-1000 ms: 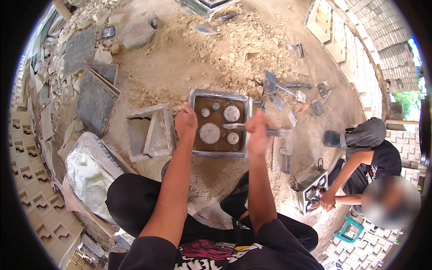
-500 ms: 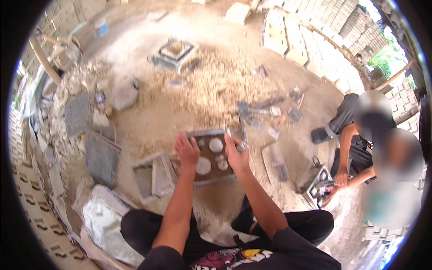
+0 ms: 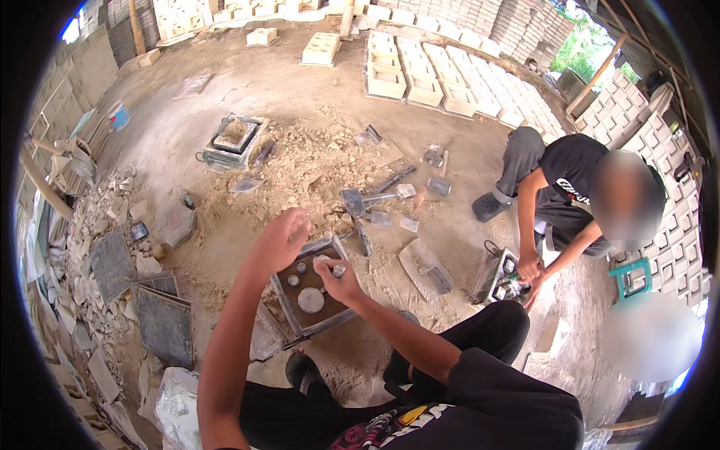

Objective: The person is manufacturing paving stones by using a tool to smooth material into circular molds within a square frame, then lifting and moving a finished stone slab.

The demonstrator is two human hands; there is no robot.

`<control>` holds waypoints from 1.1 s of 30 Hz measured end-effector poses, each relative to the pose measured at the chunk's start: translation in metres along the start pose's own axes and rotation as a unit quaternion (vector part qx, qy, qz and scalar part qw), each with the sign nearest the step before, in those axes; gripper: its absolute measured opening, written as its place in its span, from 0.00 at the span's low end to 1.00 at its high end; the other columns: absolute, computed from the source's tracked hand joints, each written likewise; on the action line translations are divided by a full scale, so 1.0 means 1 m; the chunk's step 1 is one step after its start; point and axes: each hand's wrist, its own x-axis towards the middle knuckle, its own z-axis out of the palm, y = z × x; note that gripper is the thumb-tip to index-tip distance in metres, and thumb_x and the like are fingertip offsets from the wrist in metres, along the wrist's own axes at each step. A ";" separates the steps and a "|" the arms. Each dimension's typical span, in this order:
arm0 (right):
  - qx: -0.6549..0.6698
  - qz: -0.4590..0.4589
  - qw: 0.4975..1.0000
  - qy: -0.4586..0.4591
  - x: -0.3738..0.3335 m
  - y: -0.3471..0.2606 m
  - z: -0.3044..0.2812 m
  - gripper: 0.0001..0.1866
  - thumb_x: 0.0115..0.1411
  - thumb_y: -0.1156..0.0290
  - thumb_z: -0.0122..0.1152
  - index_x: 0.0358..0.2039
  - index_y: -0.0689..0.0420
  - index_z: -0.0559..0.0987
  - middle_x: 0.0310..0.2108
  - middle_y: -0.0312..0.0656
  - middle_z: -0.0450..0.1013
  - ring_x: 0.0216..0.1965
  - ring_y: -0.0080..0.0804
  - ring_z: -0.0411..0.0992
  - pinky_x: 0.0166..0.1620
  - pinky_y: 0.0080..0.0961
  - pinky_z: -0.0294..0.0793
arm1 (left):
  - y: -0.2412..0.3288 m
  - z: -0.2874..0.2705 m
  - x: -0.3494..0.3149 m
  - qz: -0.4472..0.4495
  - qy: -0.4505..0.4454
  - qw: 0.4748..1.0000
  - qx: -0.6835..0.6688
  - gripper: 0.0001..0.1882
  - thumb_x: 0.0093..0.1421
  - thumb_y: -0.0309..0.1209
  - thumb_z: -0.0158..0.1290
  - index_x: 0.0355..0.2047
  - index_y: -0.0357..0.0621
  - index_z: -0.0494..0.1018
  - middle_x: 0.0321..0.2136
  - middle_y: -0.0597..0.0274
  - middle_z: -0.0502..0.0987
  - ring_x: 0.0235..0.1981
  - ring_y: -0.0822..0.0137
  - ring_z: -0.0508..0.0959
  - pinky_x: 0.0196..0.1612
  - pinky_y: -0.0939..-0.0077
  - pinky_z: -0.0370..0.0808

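The left hand (image 3: 283, 238) is raised above the left edge of the square metal mould (image 3: 311, 283), with the forearm rising steeply from the lower edge and the fingers curled loosely together, holding nothing that I can see. The mould lies on the sandy ground just in front of the knees. The right hand (image 3: 332, 275) rests over the mould, its fingers pinched on a small round metal piece (image 3: 338, 269). Further right, another person (image 3: 559, 195) crouches over a second mould (image 3: 495, 274).

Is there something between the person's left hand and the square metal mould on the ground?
Nothing visible. The left hand is raised over the rim of the square metal mould, with no object between. The right hand already holds a small cylinder over it.
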 end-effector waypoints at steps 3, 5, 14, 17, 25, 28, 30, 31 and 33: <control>0.031 0.068 0.996 -0.046 -0.002 -0.009 -0.010 0.18 0.61 0.60 0.61 0.24 0.63 0.78 0.17 0.38 0.73 0.23 0.19 0.69 0.26 0.24 0.67 | 0.032 -0.009 -0.033 -0.083 -0.168 0.968 0.165 0.23 0.61 0.41 0.49 0.50 0.36 0.67 0.45 0.47 0.75 0.49 0.51 0.74 0.51 0.64 0.70; 0.050 0.090 0.992 -0.067 0.009 -0.047 0.006 0.17 0.61 0.60 0.60 0.26 0.63 0.79 0.20 0.44 0.75 0.25 0.21 0.72 0.28 0.26 0.69 | 0.025 -0.021 -0.059 -0.082 -0.172 0.955 0.226 0.25 0.60 0.43 0.50 0.50 0.36 0.68 0.45 0.46 0.75 0.49 0.50 0.74 0.51 0.63 0.70; 0.012 0.093 0.991 -0.092 0.013 -0.043 0.001 0.18 0.61 0.60 0.59 0.24 0.64 0.79 0.16 0.41 0.72 0.21 0.22 0.67 0.26 0.27 0.65 | 0.035 -0.022 -0.068 -0.109 -0.065 0.961 0.246 0.25 0.59 0.45 0.50 0.49 0.37 0.69 0.44 0.45 0.75 0.47 0.47 0.74 0.51 0.58 0.68; 0.047 0.039 0.997 -0.052 0.016 -0.051 0.006 0.17 0.61 0.61 0.59 0.24 0.64 0.79 0.14 0.37 0.69 0.19 0.19 0.65 0.24 0.26 0.63 | 0.050 -0.042 -0.067 -0.126 -0.045 0.946 0.297 0.26 0.59 0.46 0.50 0.48 0.37 0.70 0.45 0.45 0.75 0.47 0.46 0.73 0.51 0.57 0.68; 0.073 0.153 0.984 -0.059 -0.006 -0.046 -0.008 0.21 0.65 0.62 0.56 0.18 0.62 0.72 0.15 0.27 0.60 0.21 0.13 0.57 0.25 0.19 0.59 | 0.019 -0.030 -0.050 -0.161 -0.100 0.937 0.293 0.30 0.60 0.48 0.48 0.52 0.35 0.67 0.50 0.44 0.72 0.53 0.47 0.70 0.55 0.60 0.66; 0.035 0.104 0.993 -0.037 -0.011 -0.055 -0.007 0.18 0.63 0.62 0.58 0.22 0.64 0.77 0.14 0.33 0.64 0.22 0.15 0.59 0.25 0.23 0.61 | 0.032 -0.024 -0.048 -0.135 -0.115 0.947 0.269 0.30 0.60 0.49 0.48 0.52 0.36 0.67 0.49 0.43 0.72 0.52 0.46 0.71 0.54 0.59 0.67; 0.040 0.043 0.998 -0.020 -0.012 -0.030 0.003 0.19 0.63 0.62 0.58 0.22 0.64 0.76 0.14 0.34 0.66 0.23 0.14 0.59 0.26 0.23 0.62 | 0.032 -0.023 -0.050 -0.100 -0.072 0.953 0.276 0.30 0.60 0.50 0.48 0.52 0.38 0.67 0.47 0.42 0.73 0.48 0.45 0.73 0.51 0.56 0.69; 0.041 0.013 0.999 -0.012 -0.015 -0.016 0.007 0.19 0.63 0.62 0.58 0.22 0.65 0.76 0.14 0.34 0.66 0.23 0.14 0.58 0.26 0.22 0.62 | 0.035 -0.024 -0.051 -0.104 -0.073 0.953 0.274 0.30 0.60 0.50 0.47 0.52 0.38 0.67 0.47 0.42 0.74 0.48 0.45 0.73 0.51 0.56 0.69; 0.014 0.046 0.999 0.007 -0.009 -0.016 0.002 0.17 0.62 0.65 0.59 0.22 0.65 0.76 0.17 0.35 0.70 0.26 0.14 0.62 0.30 0.21 0.66 | 0.036 -0.025 -0.050 -0.114 -0.076 0.955 0.262 0.30 0.60 0.50 0.47 0.52 0.38 0.67 0.46 0.43 0.74 0.49 0.45 0.73 0.51 0.56 0.69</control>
